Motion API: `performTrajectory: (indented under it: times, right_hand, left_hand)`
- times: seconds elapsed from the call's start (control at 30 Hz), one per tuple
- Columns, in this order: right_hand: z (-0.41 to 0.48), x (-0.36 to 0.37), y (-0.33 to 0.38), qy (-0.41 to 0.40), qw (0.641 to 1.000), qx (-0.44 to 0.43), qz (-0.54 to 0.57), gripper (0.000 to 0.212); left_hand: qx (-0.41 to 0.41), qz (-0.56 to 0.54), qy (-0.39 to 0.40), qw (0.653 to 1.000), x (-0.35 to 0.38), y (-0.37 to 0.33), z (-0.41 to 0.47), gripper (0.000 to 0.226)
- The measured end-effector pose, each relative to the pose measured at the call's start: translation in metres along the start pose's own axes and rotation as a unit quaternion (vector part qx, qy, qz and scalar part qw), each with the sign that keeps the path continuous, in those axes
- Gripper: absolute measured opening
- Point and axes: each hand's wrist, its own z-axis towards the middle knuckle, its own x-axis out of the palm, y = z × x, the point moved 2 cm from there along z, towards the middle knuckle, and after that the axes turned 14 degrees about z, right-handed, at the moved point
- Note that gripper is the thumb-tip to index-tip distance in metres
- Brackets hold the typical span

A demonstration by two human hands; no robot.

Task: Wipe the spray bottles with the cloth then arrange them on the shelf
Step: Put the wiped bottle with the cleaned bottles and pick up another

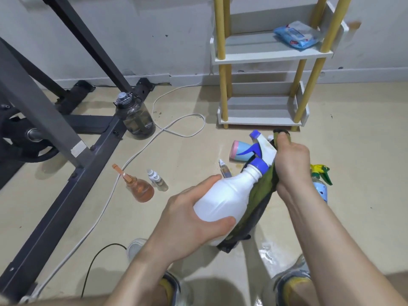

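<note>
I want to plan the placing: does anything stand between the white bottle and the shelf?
Nothing visible blocks it. The white bottle, held in the left hand, faces the shelf; only a pink-blue bottle lies on the floor between, low. A wipes pack takes the upper board's right end.

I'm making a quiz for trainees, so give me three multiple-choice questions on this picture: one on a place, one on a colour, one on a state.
1. Where is the blue packet? A floor; B upper shelf; C lower shelf.
2. What colour is the cloth? A green; B red; C white.
3. The white bottle is: A on the shelf; B lying down; C held by the left hand.
Answers: B, it lies on the upper board; A, the cloth under the right hand is green; C, that hand curls round its body.
</note>
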Motion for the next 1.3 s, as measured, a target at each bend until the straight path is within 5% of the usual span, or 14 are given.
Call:
performTrajectory:
  times: [0.1,0.3,0.43,0.53,0.67,0.77,0.83,0.9,0.97,1.03,1.1,1.2,1.3]
  right_hand:
    - [-0.023,0.009,-0.007,0.017,0.985,0.087,0.147,0.036]
    - [-0.069,0.028,-0.029,0.132,0.985,0.078,0.076,0.031]
    - [-0.09,0.033,-0.042,0.236,0.97,0.051,0.011,0.026]
    - [-0.106,0.043,-0.062,0.315,0.949,0.022,-0.021,0.048]
    - [-0.101,0.056,-0.06,0.258,0.964,0.005,0.067,0.035]
    - [-0.09,0.054,-0.061,0.239,0.969,0.002,0.062,0.035]
    - [-0.081,0.046,-0.065,0.24,0.969,0.031,0.051,0.035]
    - [-0.07,0.039,-0.069,0.26,0.965,0.043,0.004,0.037]
    - [-0.066,0.041,-0.068,0.305,0.95,0.063,-0.032,0.045]
    - [-0.065,0.049,-0.063,0.347,0.933,0.092,-0.033,0.055]
    - [-0.067,0.062,-0.054,0.392,0.912,0.116,-0.025,0.054]
    - [-0.069,0.089,-0.04,0.433,0.893,0.121,-0.034,0.045]
    - [-0.064,0.113,-0.049,0.331,0.938,0.106,-0.008,0.029]
  left_hand:
    - [-0.026,-0.084,-0.008,0.996,0.012,0.004,0.002,0.069]
    - [-0.069,-0.15,-0.096,0.982,0.022,0.004,0.014,0.081]
    - [-0.098,-0.221,-0.153,0.958,0.017,0.008,0.036,0.059]
    - [-0.116,-0.304,-0.191,0.926,0.011,0.008,0.048,0.034]
    - [-0.148,-0.324,-0.125,0.926,0.024,0.017,0.043,0.066]
    - [-0.167,-0.319,-0.058,0.931,0.017,0.022,0.036,0.05]
    - [-0.183,-0.219,-0.032,0.958,0.004,0.029,0.031,0.058]
    - [-0.133,0.041,-0.094,0.986,-0.016,0.039,0.026,0.07]
    - [0.015,0.311,-0.123,0.942,-0.035,0.038,0.019,0.081]
    - [0.113,0.466,-0.053,0.876,-0.057,0.04,0.02,0.095]
    - [0.141,0.511,-0.007,0.848,-0.083,0.048,0.028,0.1]
    - [0.131,0.486,0.011,0.864,-0.113,0.05,0.051,0.095]
    - [0.051,0.434,0.011,0.9,-0.111,0.05,0.074,0.082]
